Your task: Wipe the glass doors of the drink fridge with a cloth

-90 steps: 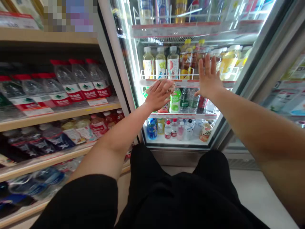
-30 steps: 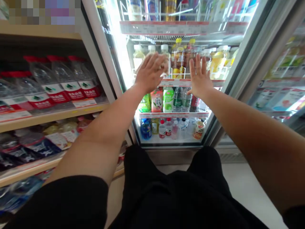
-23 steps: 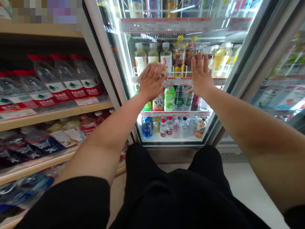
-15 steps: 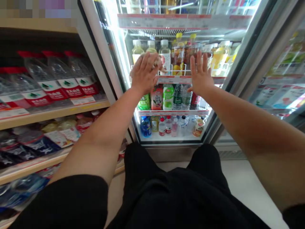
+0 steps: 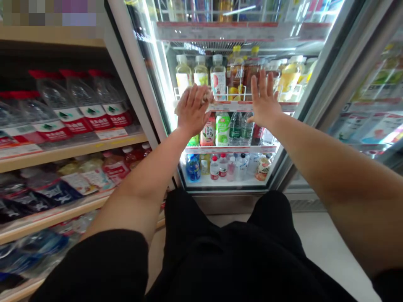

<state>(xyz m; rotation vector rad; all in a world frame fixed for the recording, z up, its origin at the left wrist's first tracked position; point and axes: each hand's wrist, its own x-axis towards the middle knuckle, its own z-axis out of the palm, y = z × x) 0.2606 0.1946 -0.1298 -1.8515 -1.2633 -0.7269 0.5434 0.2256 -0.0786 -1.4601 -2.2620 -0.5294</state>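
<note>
Against the cooler's glass door my left hand pressed a soft, light crumpled cloth, best bunched under the palm; right hand lay spread flat.

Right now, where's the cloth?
Head view, centre-left: the cloth is bunched under the left hand against the cooler's glass door, level with the shelf rail; the right hand lies flat beside it.

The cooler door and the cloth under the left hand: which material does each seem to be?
The cooler door looks like clear, glossy glass: bottles show through and light streaks reflect. The cloth under the left hand seems soft, pale fabric or paper, crumpled; mostly hidden.
</note>
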